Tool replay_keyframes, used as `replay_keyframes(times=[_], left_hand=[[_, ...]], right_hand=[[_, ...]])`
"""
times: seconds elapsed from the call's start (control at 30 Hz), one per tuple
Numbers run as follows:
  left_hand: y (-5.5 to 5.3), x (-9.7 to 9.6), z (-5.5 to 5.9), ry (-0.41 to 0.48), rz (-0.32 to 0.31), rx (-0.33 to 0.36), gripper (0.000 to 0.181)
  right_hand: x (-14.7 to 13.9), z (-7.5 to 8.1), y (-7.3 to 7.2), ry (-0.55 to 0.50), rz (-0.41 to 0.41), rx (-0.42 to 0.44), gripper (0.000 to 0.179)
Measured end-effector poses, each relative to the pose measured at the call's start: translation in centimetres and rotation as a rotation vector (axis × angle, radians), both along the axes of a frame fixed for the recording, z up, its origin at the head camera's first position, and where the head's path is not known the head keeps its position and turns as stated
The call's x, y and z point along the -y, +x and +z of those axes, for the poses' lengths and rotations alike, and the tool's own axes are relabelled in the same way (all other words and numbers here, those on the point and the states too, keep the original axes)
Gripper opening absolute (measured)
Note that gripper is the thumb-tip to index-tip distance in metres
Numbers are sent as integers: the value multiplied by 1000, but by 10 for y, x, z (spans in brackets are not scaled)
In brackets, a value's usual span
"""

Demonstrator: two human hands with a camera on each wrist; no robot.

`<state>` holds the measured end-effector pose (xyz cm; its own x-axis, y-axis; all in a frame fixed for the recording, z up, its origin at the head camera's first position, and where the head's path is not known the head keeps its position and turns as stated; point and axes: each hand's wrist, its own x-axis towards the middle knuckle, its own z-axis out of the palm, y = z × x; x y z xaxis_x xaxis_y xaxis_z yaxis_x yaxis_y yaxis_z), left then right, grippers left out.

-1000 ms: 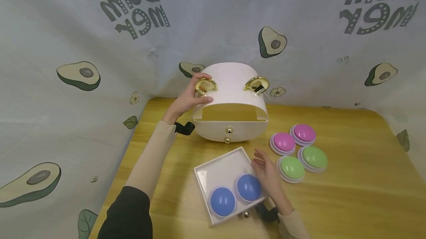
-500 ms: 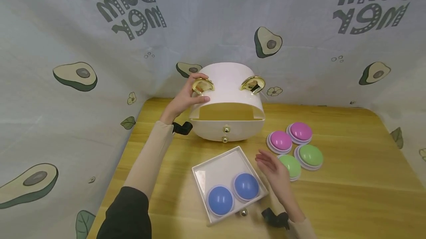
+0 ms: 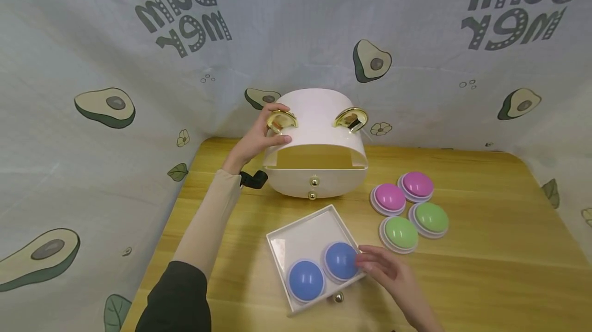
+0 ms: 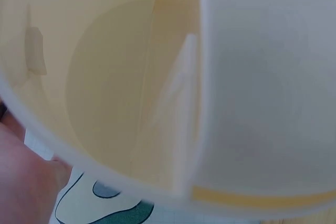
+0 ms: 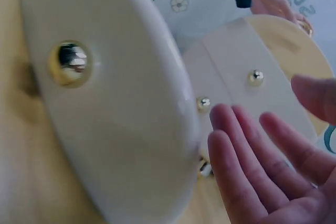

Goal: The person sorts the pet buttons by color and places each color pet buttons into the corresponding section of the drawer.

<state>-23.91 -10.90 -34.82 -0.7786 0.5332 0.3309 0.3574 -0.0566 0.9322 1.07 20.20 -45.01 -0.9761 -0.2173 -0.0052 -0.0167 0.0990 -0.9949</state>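
Observation:
A white rounded storage box with two gold ear-shaped handles stands at the back of the table. My left hand grips its upper left side around the left gold ear, thumb in front. In the left wrist view, the box's open compartment fills the frame. In front lies a pulled-out white drawer holding two blue domed buttons, a left one and a right one. My right hand is at the drawer's right edge, fingertips by the right blue button, its fingers loosely extended in the right wrist view.
Right of the drawer sit two pink domed buttons and two green ones on white bases. A gold knob sticks out from the drawer front. A printed avocado cloth hangs behind the wooden table.
My right hand first drew back rightward from the drawer, then came down and left to the right blue button. The left hand keeps its grip on the box.

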Motion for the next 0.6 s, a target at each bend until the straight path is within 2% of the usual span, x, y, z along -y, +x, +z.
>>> replay_keyframes(times=[0.27,0.33,0.5,0.6], left_hand=[[1,-1,0,6,-9,2,57],[1,-1,0,-3,-6,2,58],[3,-1,1,-11,5,18,59],[3,-1,1,-7,2,17,59]], right_hand=[[-12,-12,18,-140,166,-98,28],[-16,-13,20,-157,213,-93,29],[-19,-18,23,-130,410,13,26],[-13,-25,25,-145,486,136,26]])
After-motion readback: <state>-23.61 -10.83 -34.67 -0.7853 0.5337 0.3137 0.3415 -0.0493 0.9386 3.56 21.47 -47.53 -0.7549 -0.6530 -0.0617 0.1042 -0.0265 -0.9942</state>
